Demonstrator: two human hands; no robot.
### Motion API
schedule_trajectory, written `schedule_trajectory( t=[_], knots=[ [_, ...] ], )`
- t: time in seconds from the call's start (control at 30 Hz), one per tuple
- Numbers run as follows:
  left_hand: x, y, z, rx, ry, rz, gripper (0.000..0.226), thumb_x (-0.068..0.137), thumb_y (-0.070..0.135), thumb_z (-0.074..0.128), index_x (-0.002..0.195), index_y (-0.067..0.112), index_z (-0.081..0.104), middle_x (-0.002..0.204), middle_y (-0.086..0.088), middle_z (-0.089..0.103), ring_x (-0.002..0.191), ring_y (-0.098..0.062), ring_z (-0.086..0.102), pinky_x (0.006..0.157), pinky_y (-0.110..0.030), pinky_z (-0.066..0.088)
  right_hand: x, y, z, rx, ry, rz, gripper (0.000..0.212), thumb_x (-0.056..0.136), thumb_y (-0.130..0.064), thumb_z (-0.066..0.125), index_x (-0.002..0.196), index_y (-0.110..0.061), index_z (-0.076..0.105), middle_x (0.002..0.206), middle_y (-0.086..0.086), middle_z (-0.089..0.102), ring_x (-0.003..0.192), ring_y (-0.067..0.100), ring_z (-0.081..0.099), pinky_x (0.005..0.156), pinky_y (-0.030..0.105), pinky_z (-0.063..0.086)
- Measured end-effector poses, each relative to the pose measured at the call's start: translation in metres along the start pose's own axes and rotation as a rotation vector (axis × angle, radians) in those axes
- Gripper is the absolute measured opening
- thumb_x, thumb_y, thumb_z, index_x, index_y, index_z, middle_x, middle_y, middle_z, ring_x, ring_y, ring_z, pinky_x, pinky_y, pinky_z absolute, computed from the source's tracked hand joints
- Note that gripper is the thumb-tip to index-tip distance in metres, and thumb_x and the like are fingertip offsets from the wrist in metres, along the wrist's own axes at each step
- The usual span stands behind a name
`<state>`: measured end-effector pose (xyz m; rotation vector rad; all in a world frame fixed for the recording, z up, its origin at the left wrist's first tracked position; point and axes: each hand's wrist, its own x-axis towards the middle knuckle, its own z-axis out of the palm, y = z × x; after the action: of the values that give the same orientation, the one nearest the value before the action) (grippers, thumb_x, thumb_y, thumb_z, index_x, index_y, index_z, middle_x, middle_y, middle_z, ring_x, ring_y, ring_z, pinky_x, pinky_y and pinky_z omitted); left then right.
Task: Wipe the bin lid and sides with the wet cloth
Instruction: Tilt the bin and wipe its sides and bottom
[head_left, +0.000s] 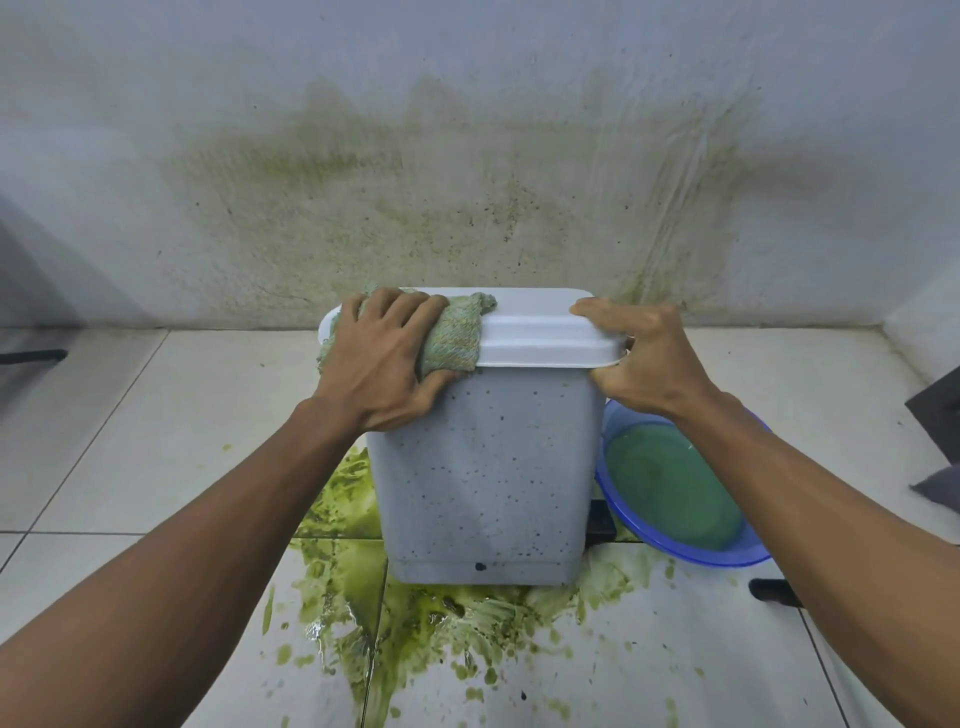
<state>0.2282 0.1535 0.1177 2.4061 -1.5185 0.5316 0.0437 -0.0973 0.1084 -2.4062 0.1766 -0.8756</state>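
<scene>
Clearance: bin (483, 467) stood on the tiled floor (156, 441) near the stained wall (467, 182) at 12 o'clock; bare tiles lay at 9 o'clock.
Floor: green spill (415, 623) spread from 6 to 9 o'clock around the bin base.
Basin: blue basin (727, 558) sat just beside the bin at 3 o'clock, holding cloudy green water (670, 488).
Lid: white lid (540, 332) was closed on the bin.
Cloth: green cloth (457, 332) lay over the lid's 9 o'clock corner, under the palm.
Left hand: left hand (384, 364) pressed the cloth flat, fingers spread, thumb on the bin's front.
Right hand: right hand (644, 358) gripped the lid's 3 o'clock edge, fingers curled around the rim.
</scene>
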Motion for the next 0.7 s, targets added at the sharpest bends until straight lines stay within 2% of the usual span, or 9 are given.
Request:
schedule_trajectory(
  t=[0.13, 0.23, 0.33, 0.6, 0.7],
  knots=[
    [-0.005, 0.001, 0.0, -0.001, -0.009, -0.006, 0.07, 0.082, 0.06, 0.059, 0.137, 0.016, 0.054, 0.132, -0.004, 0.062, 0.117, -0.032, 0.053, 0.096, -0.053, 0.04, -0.005, -0.003, 0.002, 0.015, -0.014, 0.031, 0.056, 0.061, 0.008, 0.068, 0.114, -0.008, 0.074, 0.115, 0.003, 0.074, 0.1, 0.022, 0.071, 0.079, 0.035, 0.059],
    [-0.009, 0.004, -0.002, -0.005, -0.002, -0.008, 0.071, 0.082, 0.063, 0.054, 0.135, 0.017, 0.056, 0.131, -0.004, 0.063, 0.115, -0.032, 0.054, 0.094, -0.051, 0.04, -0.007, -0.006, 0.002, 0.031, -0.037, 0.034, 0.055, 0.061, 0.009, 0.068, 0.112, -0.009, 0.075, 0.112, -0.004, 0.073, 0.1, 0.018, 0.07, 0.076, 0.034, 0.059],
    [-0.011, 0.006, -0.005, -0.01, 0.0, -0.011, 0.072, 0.082, 0.064, 0.051, 0.134, 0.016, 0.057, 0.13, -0.004, 0.064, 0.114, -0.032, 0.054, 0.094, -0.051, 0.04, -0.008, -0.01, 0.0, 0.045, -0.032, 0.034, 0.055, 0.061, 0.01, 0.069, 0.111, -0.008, 0.075, 0.11, -0.007, 0.072, 0.101, 0.016, 0.07, 0.077, 0.033, 0.059],
    [-0.013, 0.011, -0.007, -0.018, -0.024, -0.01, 0.071, 0.081, 0.063, 0.048, 0.133, 0.016, 0.057, 0.128, -0.005, 0.065, 0.111, -0.032, 0.055, 0.094, -0.052, 0.041, -0.013, -0.006, 0.0, 0.02, -0.033, 0.049, 0.052, 0.061, 0.006, 0.07, 0.11, -0.011, 0.076, 0.109, 0.001, 0.076, 0.098, 0.022, 0.072, 0.075, 0.039, 0.059],
    [-0.012, 0.012, -0.006, -0.026, -0.017, -0.023, 0.072, 0.08, 0.063, 0.05, 0.135, 0.016, 0.057, 0.131, -0.005, 0.064, 0.115, -0.032, 0.054, 0.095, -0.052, 0.04, -0.015, -0.004, 0.001, 0.015, -0.015, 0.071, 0.054, 0.061, 0.008, 0.071, 0.113, -0.009, 0.075, 0.116, 0.0, 0.074, 0.105, 0.017, 0.07, 0.081, 0.036, 0.06]
  ],
)
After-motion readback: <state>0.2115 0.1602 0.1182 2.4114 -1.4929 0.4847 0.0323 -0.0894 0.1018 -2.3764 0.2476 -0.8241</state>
